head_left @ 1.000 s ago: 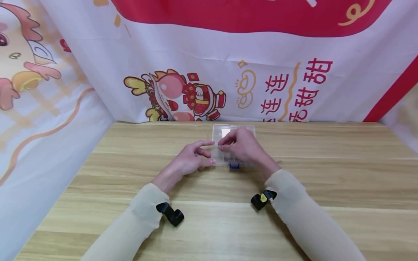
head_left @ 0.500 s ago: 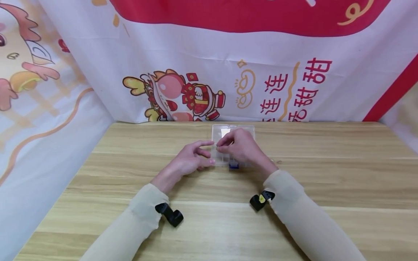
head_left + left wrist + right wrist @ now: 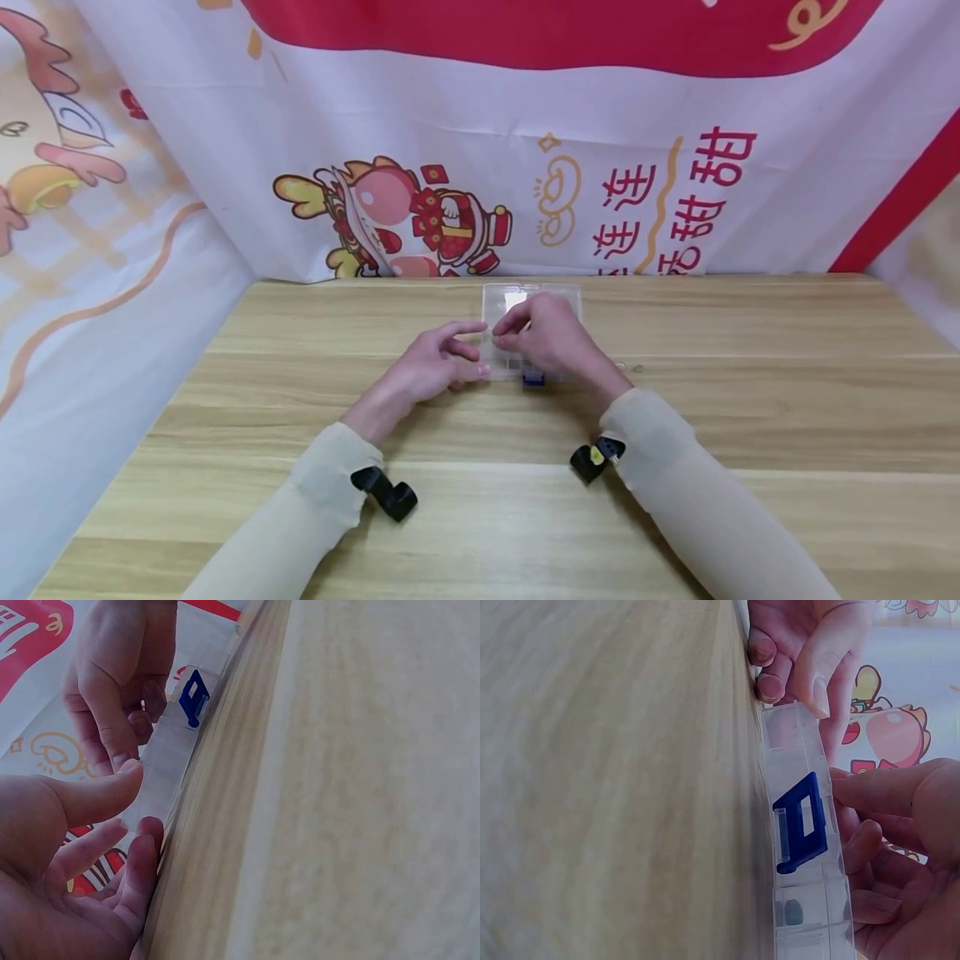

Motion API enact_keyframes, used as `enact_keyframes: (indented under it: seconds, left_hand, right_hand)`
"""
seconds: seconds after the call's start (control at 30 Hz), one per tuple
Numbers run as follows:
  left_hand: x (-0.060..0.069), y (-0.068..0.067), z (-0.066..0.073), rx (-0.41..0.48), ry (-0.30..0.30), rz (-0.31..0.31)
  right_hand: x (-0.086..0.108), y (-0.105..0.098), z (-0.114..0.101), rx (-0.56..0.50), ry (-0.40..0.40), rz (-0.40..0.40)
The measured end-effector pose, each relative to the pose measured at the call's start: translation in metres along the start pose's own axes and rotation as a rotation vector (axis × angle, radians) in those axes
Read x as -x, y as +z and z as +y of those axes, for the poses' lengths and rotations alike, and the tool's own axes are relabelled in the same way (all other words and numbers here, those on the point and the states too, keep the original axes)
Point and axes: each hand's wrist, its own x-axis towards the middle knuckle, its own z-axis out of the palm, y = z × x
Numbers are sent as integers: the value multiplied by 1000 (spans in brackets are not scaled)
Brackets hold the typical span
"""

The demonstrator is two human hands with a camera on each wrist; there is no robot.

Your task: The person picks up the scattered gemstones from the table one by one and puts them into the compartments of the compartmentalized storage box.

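Observation:
A clear plastic compartment box [image 3: 491,360] with a blue latch [image 3: 533,379] sits near the table's back edge. The left hand [image 3: 431,367] is at its left end, thumb on the front corner and forefinger stretched along the side; in the left wrist view its thumb [image 3: 112,793] touches the rim. Above the box's left part, the right hand [image 3: 551,333] pinches thumb and forefinger together on something too tiny to identify. The right wrist view shows the latch [image 3: 802,825] on the front wall and a small green piece [image 3: 793,912] inside the box.
Two tiny pieces, one of them round [image 3: 638,368], lie on the wooden table [image 3: 480,517] to the right of the box. A white and red printed cloth [image 3: 465,100] hangs directly behind the table, with another at the left.
The right hand has shifted slightly left over the box, and the small pieces at its right show more plainly. The left hand keeps its place at the box's end.

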Motion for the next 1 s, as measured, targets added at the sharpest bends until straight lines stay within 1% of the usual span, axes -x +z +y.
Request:
enact_keyframes:
  seconds: [0.37, 0.7, 0.87, 1.0]
  left_hand:
    - [1, -2, 0, -1, 9, -5]
    - [0, -2, 0, -9, 2, -1]
    - [-1, -3, -1, -12, 5, 0]
    - [0, -2, 0, -8, 7, -2]
  right_hand:
    - [-2, 0, 0, 8, 3, -9]
    - [0, -3, -2, 6, 4, -47]
    - [4, -10, -5, -54, 2, -85]
    - [5, -20, -3, -106, -16, -72]
